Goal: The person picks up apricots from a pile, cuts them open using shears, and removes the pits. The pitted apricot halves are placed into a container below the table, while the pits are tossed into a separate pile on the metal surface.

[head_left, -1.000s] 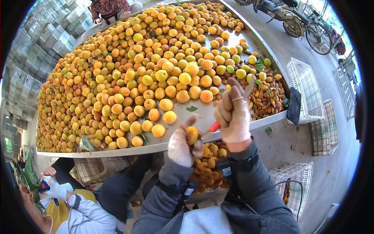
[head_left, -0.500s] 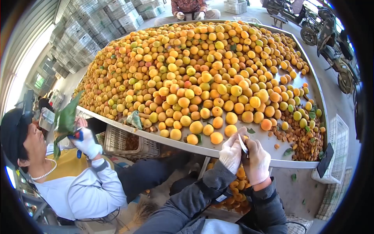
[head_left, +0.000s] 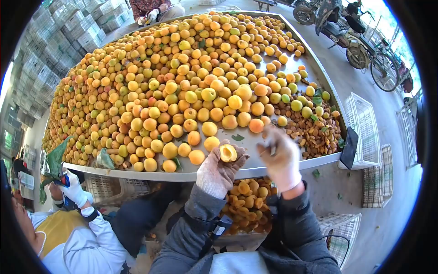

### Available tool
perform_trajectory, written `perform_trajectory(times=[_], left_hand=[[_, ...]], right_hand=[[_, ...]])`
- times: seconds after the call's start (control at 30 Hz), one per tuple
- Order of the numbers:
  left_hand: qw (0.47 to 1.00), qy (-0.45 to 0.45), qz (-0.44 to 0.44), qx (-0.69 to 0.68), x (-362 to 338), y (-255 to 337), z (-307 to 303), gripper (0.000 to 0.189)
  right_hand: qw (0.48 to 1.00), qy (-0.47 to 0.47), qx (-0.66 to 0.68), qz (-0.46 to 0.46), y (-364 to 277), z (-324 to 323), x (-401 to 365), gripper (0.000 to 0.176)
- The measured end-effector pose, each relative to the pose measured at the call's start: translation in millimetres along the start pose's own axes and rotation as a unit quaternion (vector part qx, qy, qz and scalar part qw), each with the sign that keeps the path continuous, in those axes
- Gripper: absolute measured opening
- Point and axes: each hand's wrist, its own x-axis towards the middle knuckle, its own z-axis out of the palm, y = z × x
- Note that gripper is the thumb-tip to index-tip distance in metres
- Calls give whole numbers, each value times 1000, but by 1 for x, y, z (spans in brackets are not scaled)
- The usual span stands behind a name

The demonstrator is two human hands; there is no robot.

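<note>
My left hand (head_left: 219,169), in a worn whitish glove, holds a halved apricot (head_left: 227,153) with its hollow cut face up, over the table's front edge. To its right, my gloved right hand (head_left: 281,157) is raised above the edge, smeared by motion; what its fingers hold, if anything, cannot be made out. Whole apricots (head_left: 182,86) are heaped over the metal table (head_left: 248,137). Brown pits (head_left: 315,137) lie in a pile at the table's right corner. Below the edge, between my forearms, is a container of apricot halves (head_left: 248,205).
A co-worker (head_left: 82,228) sits at the left, a gloved hand near large green leaves (head_left: 54,162). Another person (head_left: 148,11) is across the table. White crates (head_left: 362,132) stand at the right, a black flap (head_left: 349,148) at the table corner, motorbikes (head_left: 337,32) behind.
The view has swung right. My hands have moved apart, and the halved apricot now shows in my left hand. The blade seen between my hands earlier is no longer visible.
</note>
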Motion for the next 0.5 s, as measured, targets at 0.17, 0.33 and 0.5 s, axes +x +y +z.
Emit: perform_trajectory(times=[0.17,0.33,0.5], left_hand=[[983,-5,22,182,-10,-5,7,37],[973,-47,-13,227,-13,-9,4,40],[963,-46,-10,265,-23,-15,26,40]], right_hand=[[975,-177,-79,-109,1,19,-25,35],[984,-164,64,-38,7,6,-24,20],[939,-39,271,210,36,-27,11,9]])
